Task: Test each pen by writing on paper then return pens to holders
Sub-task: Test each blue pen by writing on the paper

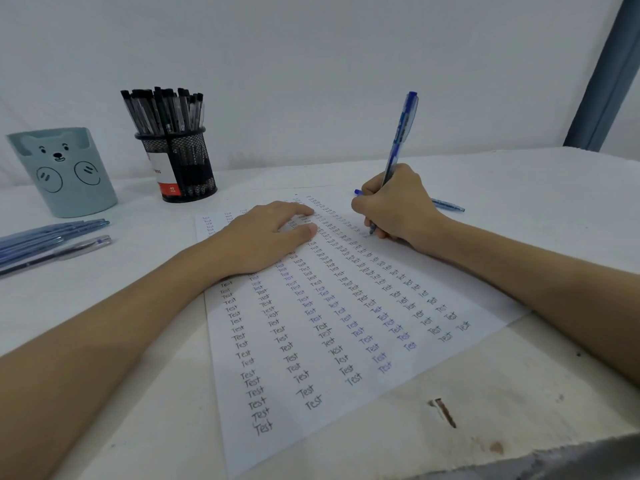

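Both forearms (pixel 104 327) are bare, no sleeves or jewellery.

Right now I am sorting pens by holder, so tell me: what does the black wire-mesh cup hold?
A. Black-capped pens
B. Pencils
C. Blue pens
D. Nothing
A: the black wire-mesh cup is packed with upright black-capped pens, while the loose blue pens lie on the table beside the pale blue bear-faced holder.
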Demonstrator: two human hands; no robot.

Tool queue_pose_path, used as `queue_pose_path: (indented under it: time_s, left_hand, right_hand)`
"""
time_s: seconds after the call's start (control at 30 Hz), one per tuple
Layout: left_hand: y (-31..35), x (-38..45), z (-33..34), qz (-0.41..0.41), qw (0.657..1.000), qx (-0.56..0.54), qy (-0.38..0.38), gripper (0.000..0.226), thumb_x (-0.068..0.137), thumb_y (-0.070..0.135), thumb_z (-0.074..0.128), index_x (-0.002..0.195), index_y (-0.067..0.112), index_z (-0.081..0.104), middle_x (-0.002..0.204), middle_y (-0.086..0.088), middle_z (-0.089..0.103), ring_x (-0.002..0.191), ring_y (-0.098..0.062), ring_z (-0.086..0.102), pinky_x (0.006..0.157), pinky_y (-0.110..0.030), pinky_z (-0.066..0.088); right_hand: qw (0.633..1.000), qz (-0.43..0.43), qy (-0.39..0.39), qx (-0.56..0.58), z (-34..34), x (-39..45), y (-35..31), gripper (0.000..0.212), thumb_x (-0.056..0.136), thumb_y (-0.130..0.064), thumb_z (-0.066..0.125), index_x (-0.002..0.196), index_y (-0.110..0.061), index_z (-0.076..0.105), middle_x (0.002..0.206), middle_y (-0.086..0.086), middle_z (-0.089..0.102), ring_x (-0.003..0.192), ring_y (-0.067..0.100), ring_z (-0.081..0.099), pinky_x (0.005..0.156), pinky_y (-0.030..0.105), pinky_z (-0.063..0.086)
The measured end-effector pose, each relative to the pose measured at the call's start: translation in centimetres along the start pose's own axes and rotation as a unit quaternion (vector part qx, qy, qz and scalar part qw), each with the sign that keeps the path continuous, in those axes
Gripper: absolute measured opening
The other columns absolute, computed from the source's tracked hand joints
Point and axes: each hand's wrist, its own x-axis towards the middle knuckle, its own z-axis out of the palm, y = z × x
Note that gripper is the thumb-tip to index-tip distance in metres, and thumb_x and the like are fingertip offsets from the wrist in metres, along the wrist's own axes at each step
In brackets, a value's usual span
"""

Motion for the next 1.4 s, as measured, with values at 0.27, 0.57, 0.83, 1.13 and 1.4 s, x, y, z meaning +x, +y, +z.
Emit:
queue_pose_path:
  time_s: [0.27,0.57,0.83,1.13,1.4]
  left_hand:
    - [0.1,-0.2,-0.2,-0.004,1.0,-0.003,-0.002,0.045,0.094,0.047,0.04,0.137,0.033,0.041,0.145,0.01,0.038,0.131,-0.009,0.034,0.096,-0.021,0.024]
    - [0.5,-0.6,-0.5,-0.006,1.0,-0.012,0.006,0.044,0.094,0.045,0.043,0.136,0.032,0.044,0.143,0.011,0.04,0.129,-0.008,0.035,0.093,-0.018,0.024]
    - [0.4,-0.8,-0.7,-0.009,1.0,-0.009,0.016,0.043,0.093,0.047,0.045,0.133,0.031,0.047,0.141,0.009,0.042,0.127,-0.009,0.037,0.094,-0.021,0.027]
    - [0.0,-0.6,-0.6,-0.011,1.0,-0.016,0.012,0.043,0.092,0.047,0.045,0.133,0.032,0.047,0.142,0.011,0.041,0.13,-0.008,0.035,0.096,-0.02,0.026]
    - [0.2,-0.7,-0.7,-0.003,1.0,-0.013,0.006,0.044,0.094,0.046,0.044,0.134,0.03,0.045,0.144,0.009,0.04,0.13,-0.009,0.035,0.095,-0.02,0.025]
  right_hand:
    - [0.999,0.001,0.025,0.04,-0.1,-0.1,-0.1,0.039,0.078,0.003,0.052,0.049,-0.012,0.032,0.044,0.007,0.042,0.024,0.008,0.036,0.03,0.011,0.024]
    - [0.989,0.049,-0.028,0.139,-2.1,0.1,-1.7,0.017,0.098,-0.02,0.047,0.09,-0.012,0.035,0.045,0.005,0.031,0.022,0.006,0.026,0.03,0.011,0.025]
    - [0.994,0.027,-0.05,0.091,-4.0,1.2,-1.4,0.02,0.098,-0.013,0.045,0.086,-0.009,0.06,0.055,0.005,0.039,0.033,0.009,0.037,0.043,0.02,0.032]
    - [0.994,-0.01,-0.1,0.032,-2.9,0.7,-1.5,0.032,0.096,-0.017,0.048,0.103,0.012,0.06,0.054,0.003,0.032,0.035,0.011,0.022,0.041,0.016,0.016]
    - [0.991,-0.037,-0.049,-0.12,-3.3,1.1,-0.7,0.026,0.089,-0.008,0.049,0.097,0.005,0.07,0.046,-0.003,0.049,0.047,0.01,0.044,0.049,0.019,0.034]
